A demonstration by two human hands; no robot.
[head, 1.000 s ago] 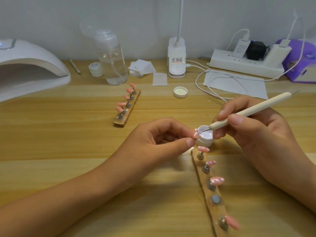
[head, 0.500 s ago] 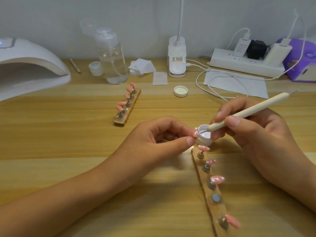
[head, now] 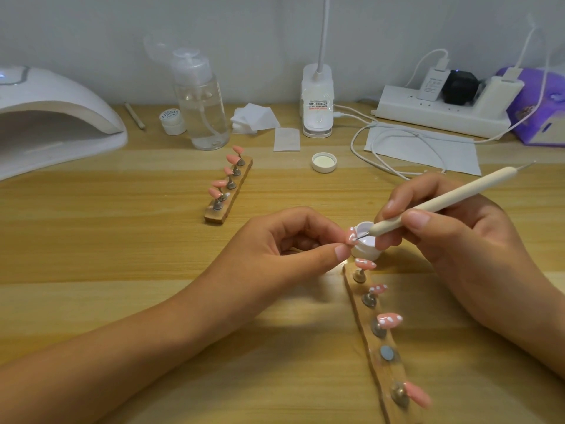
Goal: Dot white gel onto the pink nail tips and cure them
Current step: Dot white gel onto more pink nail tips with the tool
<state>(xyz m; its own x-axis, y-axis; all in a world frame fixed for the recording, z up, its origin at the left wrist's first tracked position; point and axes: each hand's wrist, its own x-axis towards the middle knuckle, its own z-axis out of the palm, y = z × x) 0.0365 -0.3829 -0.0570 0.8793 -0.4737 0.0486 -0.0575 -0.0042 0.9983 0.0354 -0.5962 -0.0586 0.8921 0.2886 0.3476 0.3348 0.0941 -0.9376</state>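
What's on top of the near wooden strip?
On the strip: three white-dotted pink tips on stands, one bare mount, then one plain pink tip nearest. Its near end is cut off by the frame, so anything there is unseen.

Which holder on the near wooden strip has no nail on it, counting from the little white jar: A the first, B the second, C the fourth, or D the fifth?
C: counting from the white jar, the fourth holder shows only a bare grey disc, while the other four on that strip carry pink nails.
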